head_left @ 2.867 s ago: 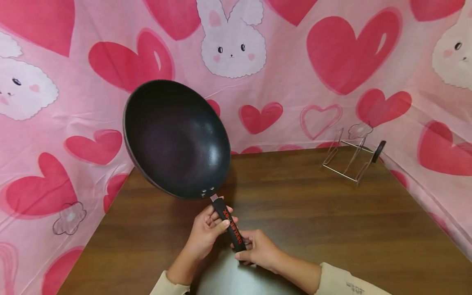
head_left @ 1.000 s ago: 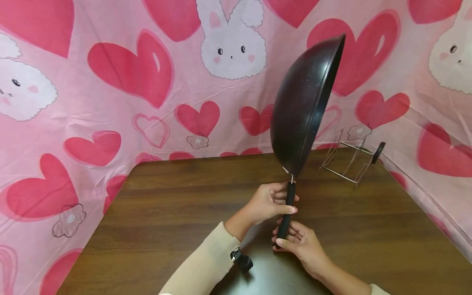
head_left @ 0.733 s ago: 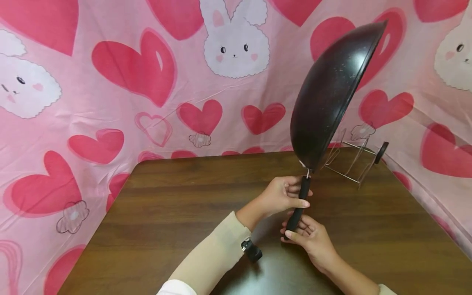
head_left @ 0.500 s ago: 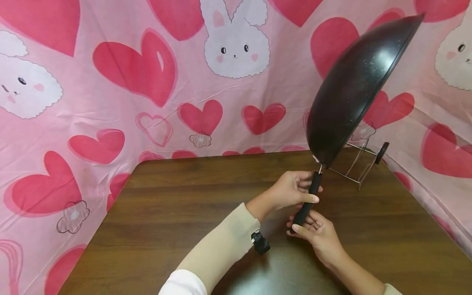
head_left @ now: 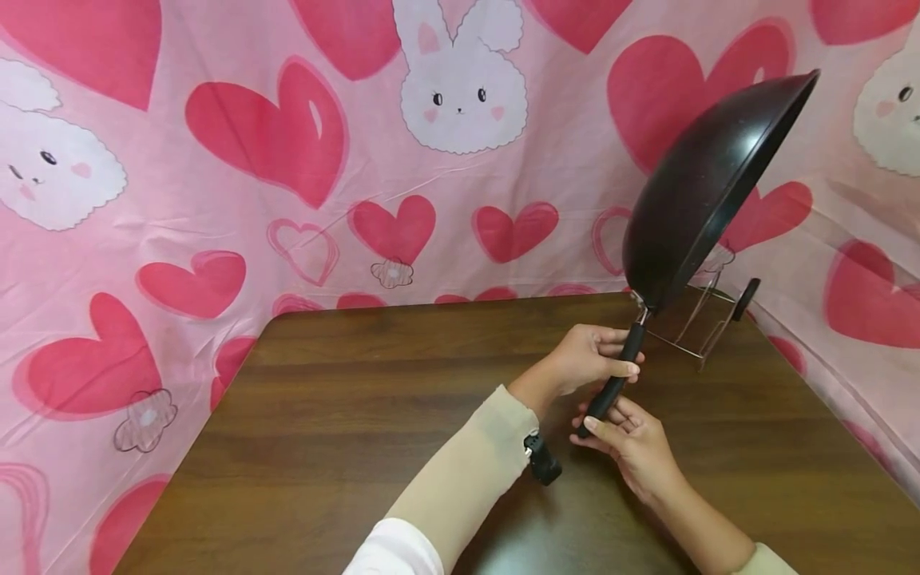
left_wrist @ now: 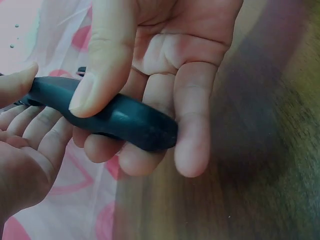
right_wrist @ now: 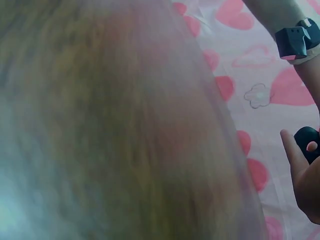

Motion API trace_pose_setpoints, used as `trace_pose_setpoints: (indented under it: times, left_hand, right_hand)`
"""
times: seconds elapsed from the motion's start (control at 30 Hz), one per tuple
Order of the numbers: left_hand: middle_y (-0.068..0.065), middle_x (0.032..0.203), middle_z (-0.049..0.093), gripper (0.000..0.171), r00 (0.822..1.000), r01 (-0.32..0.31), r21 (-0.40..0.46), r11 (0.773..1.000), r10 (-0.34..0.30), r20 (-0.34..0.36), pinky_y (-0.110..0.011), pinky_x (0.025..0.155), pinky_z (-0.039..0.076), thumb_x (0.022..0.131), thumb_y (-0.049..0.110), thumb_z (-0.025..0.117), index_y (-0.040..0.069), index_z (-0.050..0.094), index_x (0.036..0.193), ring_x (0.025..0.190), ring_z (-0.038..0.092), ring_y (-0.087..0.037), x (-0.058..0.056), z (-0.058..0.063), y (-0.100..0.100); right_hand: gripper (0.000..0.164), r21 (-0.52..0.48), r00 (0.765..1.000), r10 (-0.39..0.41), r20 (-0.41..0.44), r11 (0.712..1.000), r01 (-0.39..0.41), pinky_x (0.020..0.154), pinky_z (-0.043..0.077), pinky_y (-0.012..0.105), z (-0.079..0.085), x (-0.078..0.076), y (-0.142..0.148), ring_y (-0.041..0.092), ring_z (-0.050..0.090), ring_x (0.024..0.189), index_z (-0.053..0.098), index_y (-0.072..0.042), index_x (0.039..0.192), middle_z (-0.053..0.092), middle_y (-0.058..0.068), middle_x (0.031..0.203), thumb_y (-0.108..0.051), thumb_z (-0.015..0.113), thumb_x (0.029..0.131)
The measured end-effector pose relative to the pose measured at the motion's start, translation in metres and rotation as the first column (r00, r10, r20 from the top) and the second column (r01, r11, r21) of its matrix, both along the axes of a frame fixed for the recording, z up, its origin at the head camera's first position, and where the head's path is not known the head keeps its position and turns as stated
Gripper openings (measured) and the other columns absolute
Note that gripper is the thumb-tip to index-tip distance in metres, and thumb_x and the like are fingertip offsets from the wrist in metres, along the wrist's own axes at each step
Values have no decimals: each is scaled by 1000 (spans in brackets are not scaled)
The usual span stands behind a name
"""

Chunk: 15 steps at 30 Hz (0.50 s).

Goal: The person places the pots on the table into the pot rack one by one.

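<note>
A dark wok (head_left: 690, 192) is held up over the right side of the table, its rounded underside facing left and its rim leaning right. My left hand (head_left: 585, 359) grips the upper part of its black handle (head_left: 612, 387), thumb along the near side. Lower down, my right hand (head_left: 640, 447) holds the handle's end between thumb and fingers. In the left wrist view, the handle (left_wrist: 120, 120) passes through both hands, its blunt end against the right hand's fingers. Only part of the right hand (right_wrist: 307, 190) shows at the edge of the right wrist view.
A wire rack (head_left: 700, 327) with a black round piece stands at the table's back right, partly hidden behind the wok. The brown wooden table (head_left: 345, 415) meets a pink cloth backdrop (head_left: 460, 184) printed with hearts and rabbits. A black camera (head_left: 541, 459) sits at my left wrist.
The wok has turned from showing its inside to showing its underside, and moved from left to right. Over the last half second its rim has dipped. Both hands keep hold of the handle.
</note>
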State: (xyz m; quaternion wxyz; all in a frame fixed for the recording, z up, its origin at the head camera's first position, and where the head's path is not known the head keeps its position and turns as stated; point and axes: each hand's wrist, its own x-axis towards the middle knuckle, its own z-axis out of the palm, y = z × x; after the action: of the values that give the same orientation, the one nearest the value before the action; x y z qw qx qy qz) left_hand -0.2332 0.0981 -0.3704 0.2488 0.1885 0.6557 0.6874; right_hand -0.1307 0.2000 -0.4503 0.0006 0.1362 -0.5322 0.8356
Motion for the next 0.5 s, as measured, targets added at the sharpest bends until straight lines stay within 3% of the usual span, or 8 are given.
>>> trace_pose_setpoints:
  times: [0.2,0.5]
  left_hand:
    - [-15,97,73,44,999,-14,4,1000,14,50,-33,69,59,82,-9,71,2,65,125,76,72,-24,-3,-2,8]
    - [-22,96,71,44,998,-12,8,1000,12,65,-33,67,59,81,-15,70,-2,65,123,75,72,-27,-3,-5,20]
  right_hand:
    - [25,-53,998,55,-6,997,-55,80,56,45,-2,-4,7,24,69,96,58,7,114,68,11,106,17,47,94]
    - [32,-140,992,128,-10,982,-128,84,54,46,-4,-3,13,24,67,100,60,3,118,67,13,107,17,42,96]
